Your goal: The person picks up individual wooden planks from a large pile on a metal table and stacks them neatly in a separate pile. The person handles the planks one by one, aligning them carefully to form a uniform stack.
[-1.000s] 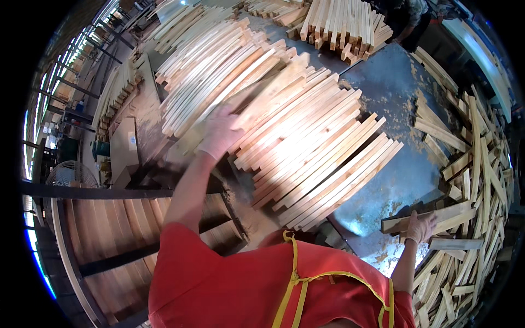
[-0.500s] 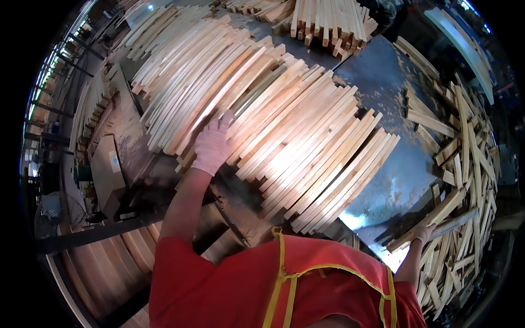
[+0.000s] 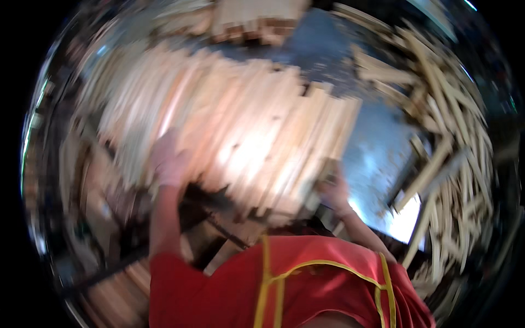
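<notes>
A broad row of pale wooden strips [image 3: 246,126] lies side by side on the metal table, blurred by motion. My left hand [image 3: 170,161], in a light glove, rests at the near ends of the strips left of the middle. Its fingers look stretched out over the wood, with the thumb apart. At the row's right edge, my right hand [image 3: 333,191] is against the near ends of the last strips. Smear hides its fingers, so whether it grips a strip cannot be seen.
The blue-grey metal tabletop [image 3: 374,131] extends right of the row, with sawdust on it. Beyond it is a heap of loose wooden offcuts [image 3: 459,197]. Another stack of strips [image 3: 257,19] stands at the back. Brown boards [image 3: 117,295] lie at the lower left.
My right hand has left the offcut heap at the right and come in to the row's right edge. The view has shifted, and the left hand stays on the strips.
</notes>
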